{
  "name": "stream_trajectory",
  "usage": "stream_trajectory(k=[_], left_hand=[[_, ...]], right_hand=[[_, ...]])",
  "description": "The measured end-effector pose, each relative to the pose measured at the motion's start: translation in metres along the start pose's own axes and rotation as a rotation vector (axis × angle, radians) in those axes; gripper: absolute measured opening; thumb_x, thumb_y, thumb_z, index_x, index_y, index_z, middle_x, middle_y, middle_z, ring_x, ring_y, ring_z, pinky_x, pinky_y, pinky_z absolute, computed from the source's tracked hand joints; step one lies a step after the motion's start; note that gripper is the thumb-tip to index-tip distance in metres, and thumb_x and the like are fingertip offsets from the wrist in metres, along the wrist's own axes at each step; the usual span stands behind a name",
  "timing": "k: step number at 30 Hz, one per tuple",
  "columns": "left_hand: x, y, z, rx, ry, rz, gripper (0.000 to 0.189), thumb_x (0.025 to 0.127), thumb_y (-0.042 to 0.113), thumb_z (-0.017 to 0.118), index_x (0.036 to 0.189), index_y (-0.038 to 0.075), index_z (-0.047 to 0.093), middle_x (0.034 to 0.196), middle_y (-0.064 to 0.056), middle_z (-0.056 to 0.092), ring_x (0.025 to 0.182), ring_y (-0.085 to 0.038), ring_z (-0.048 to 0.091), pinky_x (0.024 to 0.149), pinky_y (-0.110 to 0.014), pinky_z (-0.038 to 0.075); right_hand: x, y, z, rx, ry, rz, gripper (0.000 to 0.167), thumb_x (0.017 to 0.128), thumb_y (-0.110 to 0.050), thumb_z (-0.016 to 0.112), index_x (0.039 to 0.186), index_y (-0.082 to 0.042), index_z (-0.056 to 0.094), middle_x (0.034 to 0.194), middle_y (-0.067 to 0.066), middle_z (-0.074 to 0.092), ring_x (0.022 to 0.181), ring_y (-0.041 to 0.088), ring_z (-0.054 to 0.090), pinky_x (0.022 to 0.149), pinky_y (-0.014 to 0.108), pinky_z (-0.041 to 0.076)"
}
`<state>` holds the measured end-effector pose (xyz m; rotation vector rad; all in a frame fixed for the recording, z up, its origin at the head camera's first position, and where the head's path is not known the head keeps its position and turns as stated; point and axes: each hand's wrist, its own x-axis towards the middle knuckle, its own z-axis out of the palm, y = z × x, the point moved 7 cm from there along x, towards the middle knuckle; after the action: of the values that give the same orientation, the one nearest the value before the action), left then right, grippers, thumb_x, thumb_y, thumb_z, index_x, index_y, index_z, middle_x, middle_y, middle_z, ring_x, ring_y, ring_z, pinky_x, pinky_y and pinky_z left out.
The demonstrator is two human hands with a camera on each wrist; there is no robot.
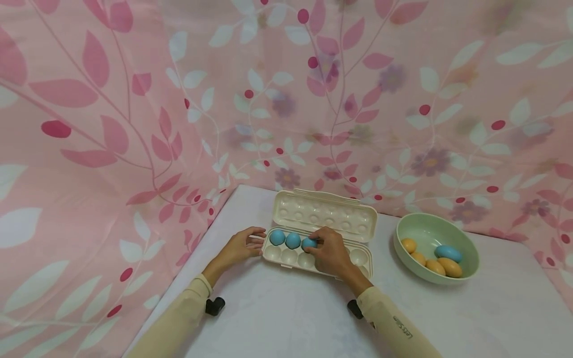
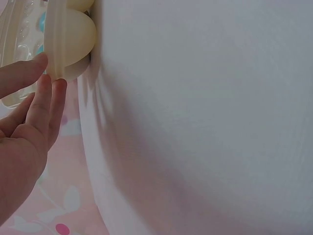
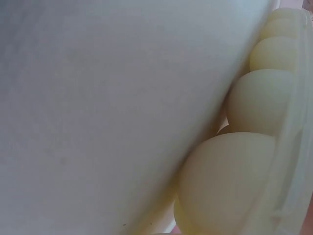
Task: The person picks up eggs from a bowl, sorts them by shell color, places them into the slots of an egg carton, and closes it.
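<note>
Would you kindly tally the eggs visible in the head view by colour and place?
Blue eggs in the carton, including one at the right hand's fingers: 3
Blue egg in the bowl: 1
Orange-yellow eggs in the bowl: 4
Total visible: 8

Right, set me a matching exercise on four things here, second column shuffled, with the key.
1. Left hand
2. Right hand
3. Bowl
4. Carton lid

A. Raised behind the egg cups
B. Pinching a blue egg
C. At the left end of the egg carton
D. Pale green, with yellow eggs inside

Pairs: 1-C, 2-B, 3-D, 4-A
</note>
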<state>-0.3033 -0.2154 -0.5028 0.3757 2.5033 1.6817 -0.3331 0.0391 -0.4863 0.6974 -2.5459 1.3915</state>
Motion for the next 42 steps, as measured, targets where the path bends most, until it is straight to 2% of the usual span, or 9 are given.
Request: stream_trajectory(k=[8, 11, 16, 19, 24, 29, 32, 38, 42], left_hand=[[0.002, 0.0, -0.001, -0.015, 0.008, -0.013, 0.063, 0.079, -0.013, 0.072, 0.136, -0.007, 0.047, 0.127, -0.022, 0.058, 0.114, -0.034, 0.061, 0.092, -0.034, 0.053], [0.001, 0.0, 0.0, -0.024, -0.001, -0.002, 0.062, 0.079, -0.013, 0.072, 0.136, -0.008, 0.047, 0.128, -0.024, 0.057, 0.114, -0.036, 0.06, 0.092, -0.035, 0.052], [-0.001, 0.001, 0.002, -0.036, -0.007, 0.022, 0.062, 0.079, -0.014, 0.072, 0.135, -0.01, 0.046, 0.128, -0.029, 0.055, 0.115, -0.042, 0.058, 0.094, -0.04, 0.051], [-0.002, 0.002, 0.003, -0.032, -0.007, 0.01, 0.062, 0.079, -0.014, 0.071, 0.135, -0.01, 0.046, 0.128, -0.029, 0.055, 0.115, -0.042, 0.058, 0.094, -0.041, 0.051], [-0.001, 0.001, 0.002, -0.003, 0.001, -0.019, 0.062, 0.079, -0.013, 0.072, 0.135, -0.008, 0.047, 0.128, -0.023, 0.057, 0.114, -0.036, 0.06, 0.092, -0.036, 0.052], [-0.001, 0.0, -0.002, 0.015, 0.019, -0.024, 0.062, 0.078, -0.012, 0.073, 0.135, -0.005, 0.049, 0.127, -0.021, 0.058, 0.113, -0.035, 0.061, 0.092, -0.034, 0.053], [-0.002, -0.002, -0.004, 0.026, 0.017, -0.022, 0.062, 0.077, -0.012, 0.074, 0.133, -0.006, 0.049, 0.125, -0.023, 0.058, 0.112, -0.035, 0.062, 0.09, -0.035, 0.053], [-0.004, -0.001, -0.002, -0.004, -0.011, -0.006, 0.063, 0.076, -0.012, 0.074, 0.133, -0.01, 0.048, 0.124, -0.028, 0.056, 0.112, -0.041, 0.06, 0.091, -0.04, 0.053], [0.001, 0.001, -0.001, 0.001, -0.017, 0.026, 0.063, 0.077, -0.012, 0.074, 0.134, -0.009, 0.047, 0.125, -0.028, 0.056, 0.112, -0.041, 0.06, 0.091, -0.04, 0.053]], right_hand=[[0.004, -0.003, 0.0, -0.079, -0.015, 0.003, 0.026, 0.073, -0.012, 0.086, 0.095, -0.003, 0.075, 0.096, 0.002, 0.066, 0.091, 0.016, 0.063, 0.079, 0.032, 0.057], [0.003, -0.005, -0.003, -0.065, -0.023, -0.018, 0.027, 0.073, -0.01, 0.086, 0.096, -0.001, 0.075, 0.097, 0.005, 0.066, 0.091, 0.02, 0.065, 0.078, 0.029, 0.057], [-0.002, -0.002, -0.018, -0.046, 0.004, -0.055, 0.029, 0.074, -0.01, 0.085, 0.099, 0.0, 0.073, 0.099, 0.009, 0.066, 0.091, 0.026, 0.067, 0.077, 0.032, 0.058], [-0.004, 0.001, -0.031, -0.059, 0.029, -0.059, 0.029, 0.076, -0.009, 0.084, 0.101, -0.001, 0.073, 0.099, 0.007, 0.066, 0.092, 0.023, 0.067, 0.077, 0.032, 0.058], [-0.005, 0.0, -0.066, -0.14, 0.08, -0.085, 0.028, 0.076, -0.007, 0.083, 0.101, -0.001, 0.073, 0.098, 0.006, 0.067, 0.091, 0.021, 0.066, 0.075, 0.035, 0.059], [-0.009, 0.002, -0.108, -0.24, 0.133, -0.139, 0.027, 0.077, -0.003, 0.081, 0.102, 0.001, 0.071, 0.097, 0.011, 0.067, 0.088, 0.028, 0.067, 0.072, 0.041, 0.059], [-0.014, 0.01, -0.134, -0.322, 0.157, -0.145, 0.028, 0.077, -0.002, 0.08, 0.103, 0.001, 0.071, 0.098, 0.013, 0.067, 0.088, 0.03, 0.067, 0.071, 0.043, 0.059], [-0.028, 0.041, -0.188, -0.534, 0.114, -0.049, 0.033, 0.08, -0.005, 0.075, 0.112, 0.003, 0.067, 0.108, 0.02, 0.064, 0.097, 0.039, 0.061, 0.079, 0.056, 0.053], [-0.036, 0.062, -0.225, -0.588, 0.077, 0.016, 0.038, 0.081, -0.003, 0.071, 0.117, 0.009, 0.062, 0.117, 0.029, 0.059, 0.105, 0.048, 0.056, 0.082, 0.062, 0.048]])
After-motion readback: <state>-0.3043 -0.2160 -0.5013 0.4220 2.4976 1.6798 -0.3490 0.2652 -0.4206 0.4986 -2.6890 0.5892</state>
